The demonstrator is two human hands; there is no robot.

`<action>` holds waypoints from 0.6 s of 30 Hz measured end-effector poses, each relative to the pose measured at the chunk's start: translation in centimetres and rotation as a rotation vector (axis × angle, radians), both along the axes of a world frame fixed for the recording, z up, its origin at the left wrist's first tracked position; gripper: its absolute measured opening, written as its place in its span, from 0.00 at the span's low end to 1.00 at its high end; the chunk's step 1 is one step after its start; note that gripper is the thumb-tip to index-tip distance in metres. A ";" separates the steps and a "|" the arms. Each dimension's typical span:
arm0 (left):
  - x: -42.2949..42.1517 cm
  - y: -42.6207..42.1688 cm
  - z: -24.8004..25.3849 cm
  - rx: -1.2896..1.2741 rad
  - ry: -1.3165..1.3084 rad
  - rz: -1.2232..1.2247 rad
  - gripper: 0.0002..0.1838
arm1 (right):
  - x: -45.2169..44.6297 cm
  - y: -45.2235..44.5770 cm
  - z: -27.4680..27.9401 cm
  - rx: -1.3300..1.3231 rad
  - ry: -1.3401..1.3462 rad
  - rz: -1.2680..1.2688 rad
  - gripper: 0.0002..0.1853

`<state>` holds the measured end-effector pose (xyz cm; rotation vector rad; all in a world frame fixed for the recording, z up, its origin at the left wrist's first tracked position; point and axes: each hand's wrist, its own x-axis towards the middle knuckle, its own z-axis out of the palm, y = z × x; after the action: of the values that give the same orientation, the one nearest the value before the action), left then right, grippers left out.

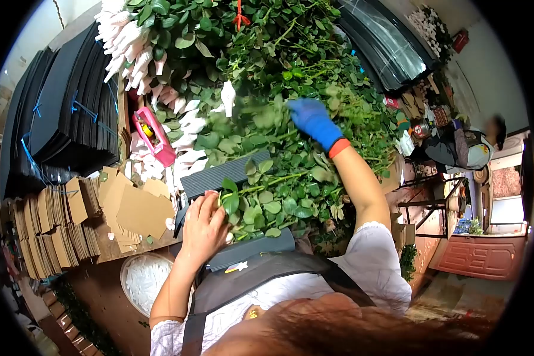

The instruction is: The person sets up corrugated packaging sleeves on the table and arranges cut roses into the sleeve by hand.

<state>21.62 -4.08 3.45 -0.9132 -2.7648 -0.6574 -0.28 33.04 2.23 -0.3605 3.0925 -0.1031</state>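
My bare left hand (pixel 204 228) rests with bent fingers over the head end of several leafy roses (pixel 273 204). They lie across a dark corrugated sheet (pixel 225 175), whose near flap (pixel 252 249) shows by my apron. Pinkish petals peek out beside the fingers, which partly hide the flower heads. In a blue glove, my right hand (pixel 315 121) is closed over the green pile, at the stem side of a blurred rose. That rose's bud, in a white net sleeve (pixel 228 98), points left; the fingers' exact hold is smeared by motion.
More net-sleeved roses (pixel 127 44) are heaped at the back left. A pink tape dispenser (pixel 152 136) stands left of the sheet, near cardboard pieces (pixel 142 207). Black sheets are stacked left (pixel 77 101) and back right (pixel 388 44). A white-filled bucket (pixel 145 285) sits below; another person (pixel 469 148) is at right.
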 end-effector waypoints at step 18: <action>0.0 -0.2 -0.9 0.037 -0.054 0.012 0.30 | -2.7 1.9 8.0 -0.072 0.591 0.256 0.15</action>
<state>21.58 -4.30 2.54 -0.8841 -2.7923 -0.7389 -2.99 34.95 10.22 -0.9420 3.5757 -0.1210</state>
